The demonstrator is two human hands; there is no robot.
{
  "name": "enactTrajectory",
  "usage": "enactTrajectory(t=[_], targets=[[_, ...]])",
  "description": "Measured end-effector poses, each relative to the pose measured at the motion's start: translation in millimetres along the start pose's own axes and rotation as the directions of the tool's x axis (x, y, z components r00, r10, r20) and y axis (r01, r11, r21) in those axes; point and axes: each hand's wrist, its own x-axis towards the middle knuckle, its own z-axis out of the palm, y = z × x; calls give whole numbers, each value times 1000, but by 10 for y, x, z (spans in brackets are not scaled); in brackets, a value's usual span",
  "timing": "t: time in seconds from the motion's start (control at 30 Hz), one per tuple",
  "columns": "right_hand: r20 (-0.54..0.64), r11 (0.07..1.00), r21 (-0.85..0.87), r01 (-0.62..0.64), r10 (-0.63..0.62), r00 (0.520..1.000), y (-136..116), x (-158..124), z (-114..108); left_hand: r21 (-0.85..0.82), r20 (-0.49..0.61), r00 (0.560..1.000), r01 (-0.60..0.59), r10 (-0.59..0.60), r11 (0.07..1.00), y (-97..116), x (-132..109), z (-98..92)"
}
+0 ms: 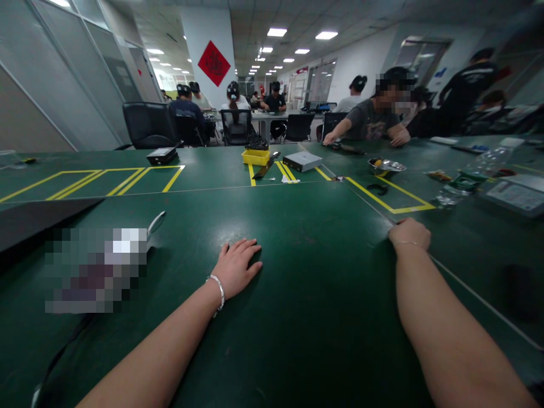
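Observation:
My left hand (238,266) lies palm down on the green table (306,317), fingers stretched out and somewhat apart, holding nothing. A silvery bracelet (220,294) circles its wrist. Farther right, my right hand (411,233) rests on the same surface with its fingers curled in, beside the pale seam (369,204). Its fingertips face away from me, so anything inside them is hidden. A thin band shows at that wrist. Left of my left hand stands a blurred-out screen-like device (97,275) with a white cable (156,222) behind it.
Across the table are yellow tape outlines (174,178), a yellow bin (255,157), a grey box (302,161), a black box (162,156) and a metal bowl (393,166). A plastic bottle (464,181) lies at the right. A person (374,119) sits opposite, arms on the table.

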Motion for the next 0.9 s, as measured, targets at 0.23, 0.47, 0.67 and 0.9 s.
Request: enactTrajectory(t=[0.23,0.47,0.67,0.9], targets=[[31,991,95,-98,96,995,-178,-178,-205,-8,-4,1000,5,-5,1000,-1,-4,0],[4,841,230,490,-505,863,-1055,-709,-273,-31,-18,999,27,-28,999,14,9,9],[180,350,612,709,-935,306,-1739,-1692,-300,-94,-52,997,47,-52,994,49,3,-25],[98,284,719,634,-945,312,-1811,-2034,-245,-118,-59,998,-44,37,992,82,4,-33]])
